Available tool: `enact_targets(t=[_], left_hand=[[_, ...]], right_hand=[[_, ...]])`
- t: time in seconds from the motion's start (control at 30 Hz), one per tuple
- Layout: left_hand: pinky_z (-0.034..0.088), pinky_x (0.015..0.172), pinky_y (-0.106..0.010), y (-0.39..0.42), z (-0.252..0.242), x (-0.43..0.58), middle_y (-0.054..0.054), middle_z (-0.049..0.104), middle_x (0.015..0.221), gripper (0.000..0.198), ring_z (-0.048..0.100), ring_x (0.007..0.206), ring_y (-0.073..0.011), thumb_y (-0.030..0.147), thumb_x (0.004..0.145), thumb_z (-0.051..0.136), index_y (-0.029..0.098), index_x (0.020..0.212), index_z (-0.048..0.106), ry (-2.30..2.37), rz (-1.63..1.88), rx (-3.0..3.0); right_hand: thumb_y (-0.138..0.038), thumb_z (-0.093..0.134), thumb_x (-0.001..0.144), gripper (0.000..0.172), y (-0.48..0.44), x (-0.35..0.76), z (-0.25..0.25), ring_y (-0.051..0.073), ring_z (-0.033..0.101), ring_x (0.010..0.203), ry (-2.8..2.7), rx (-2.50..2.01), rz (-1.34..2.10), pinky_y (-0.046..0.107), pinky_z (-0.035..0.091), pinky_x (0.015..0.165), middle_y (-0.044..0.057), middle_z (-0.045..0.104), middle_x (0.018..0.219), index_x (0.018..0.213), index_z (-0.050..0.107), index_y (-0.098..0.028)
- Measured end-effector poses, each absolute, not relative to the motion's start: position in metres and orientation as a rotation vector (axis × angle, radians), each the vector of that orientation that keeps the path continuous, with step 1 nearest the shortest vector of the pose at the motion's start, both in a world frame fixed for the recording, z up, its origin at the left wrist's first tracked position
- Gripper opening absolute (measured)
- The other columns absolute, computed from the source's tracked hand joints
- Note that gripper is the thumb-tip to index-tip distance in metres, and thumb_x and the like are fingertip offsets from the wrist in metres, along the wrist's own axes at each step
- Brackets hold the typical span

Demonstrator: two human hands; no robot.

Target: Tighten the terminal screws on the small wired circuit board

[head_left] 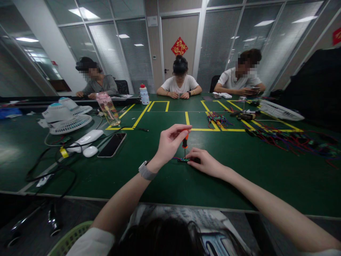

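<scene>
My left hand (170,142), with a watch on its wrist, is closed round a small screwdriver (184,143) with an orange and black handle, held upright. Its tip rests on a little green circuit board (183,159) lying on the green table (165,177). My right hand (204,161) lies on the table just right of the board, fingers curled and pinching the board's edge to steady it. A few coloured wires stick out of the board on the left.
A phone (112,144), a white mouse (90,151), a white power pack, black cables and two small fans (69,124) lie at the left. A clear bottle (108,108) stands beyond. Wire bundles (217,119) cover the right. Three people sit across the table.
</scene>
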State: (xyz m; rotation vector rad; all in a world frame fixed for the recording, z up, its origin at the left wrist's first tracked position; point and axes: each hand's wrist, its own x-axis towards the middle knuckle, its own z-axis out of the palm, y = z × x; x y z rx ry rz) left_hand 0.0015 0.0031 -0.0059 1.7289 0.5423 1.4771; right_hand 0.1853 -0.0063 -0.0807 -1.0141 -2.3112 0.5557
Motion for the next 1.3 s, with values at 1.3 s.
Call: enact_targets(t=[1.3], left_hand=[[0.051,0.091,-0.032,0.0053,-0.0096,0.0022,-0.009,0.062,0.124,0.035,0.062,0.107,-0.0185,0.018,0.094,0.045,0.022,0.125,0.060,0.548,1.422,1.798]], right_hand=[[-0.017,0.060,0.086,0.016,-0.0070,0.1849,-0.0805,0.017,0.060,0.075,-2.305,-1.015,0.559,0.029,0.050,0.070,0.006,0.061,0.088,0.098,0.071,-0.016]])
